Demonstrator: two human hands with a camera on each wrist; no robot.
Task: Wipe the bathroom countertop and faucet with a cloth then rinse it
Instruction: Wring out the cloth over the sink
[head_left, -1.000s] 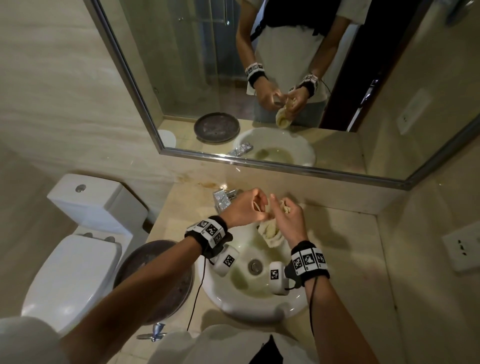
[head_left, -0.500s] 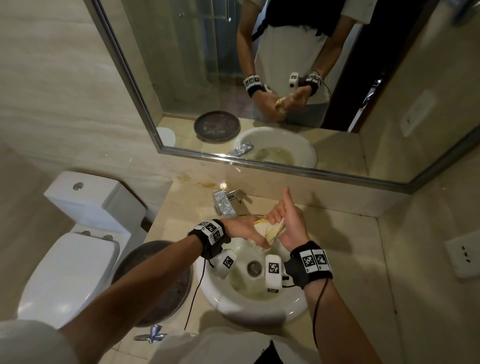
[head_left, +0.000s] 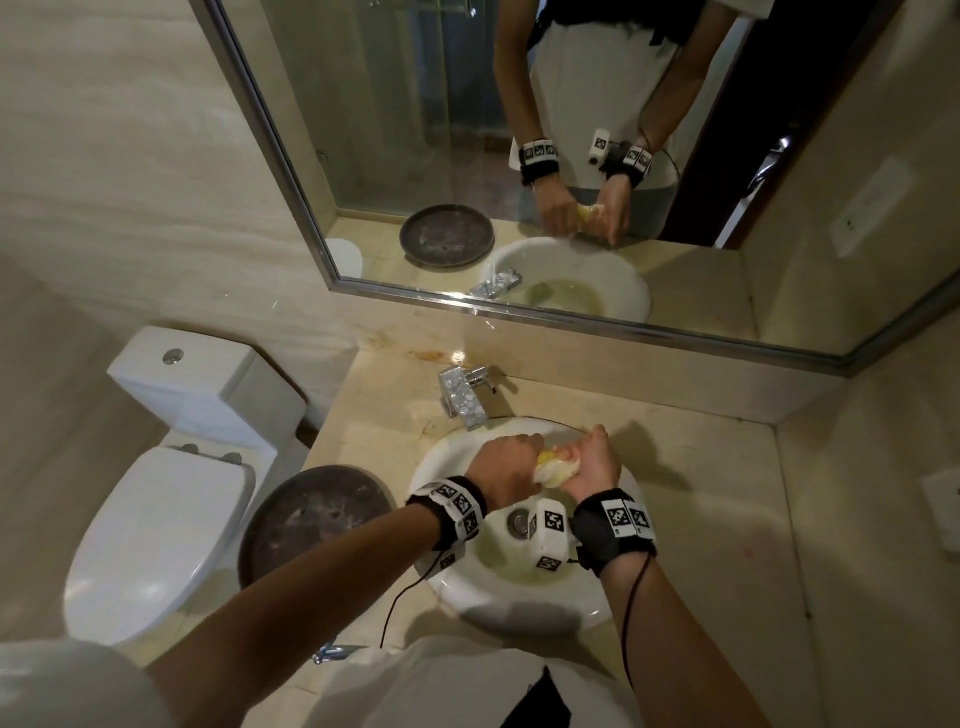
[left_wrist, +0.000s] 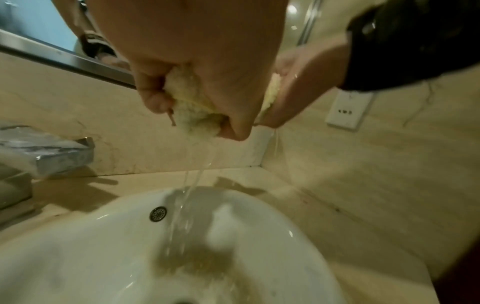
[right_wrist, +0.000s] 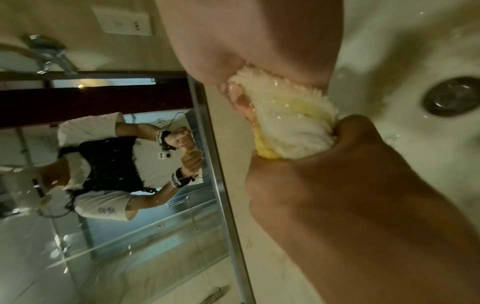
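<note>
A wet white-and-yellow cloth (head_left: 557, 466) is bunched tight between both my hands over the white sink (head_left: 530, 608). My left hand (head_left: 506, 470) grips one end and my right hand (head_left: 592, 465) grips the other, knuckles close together. In the left wrist view, water streams from the cloth (left_wrist: 192, 111) held by my left hand (left_wrist: 197, 67) down into the sink (left_wrist: 109, 253). The right wrist view shows the soaked cloth (right_wrist: 288, 121) squeezed between the two fists, above the drain (right_wrist: 453, 96). The chrome faucet (head_left: 464, 396) stands behind the sink on the beige countertop (head_left: 727, 493).
A dark round basin (head_left: 311, 525) sits left of the sink, with a white toilet (head_left: 161, 499) beyond it. A mirror (head_left: 519, 156) covers the back wall. A wall socket (head_left: 943, 512) is on the right wall. A cable (head_left: 400, 597) hangs from my left wrist.
A second ago my hands held the cloth loosely, hanging over the sink. They have since closed together round it and lowered, and water now runs out of it.
</note>
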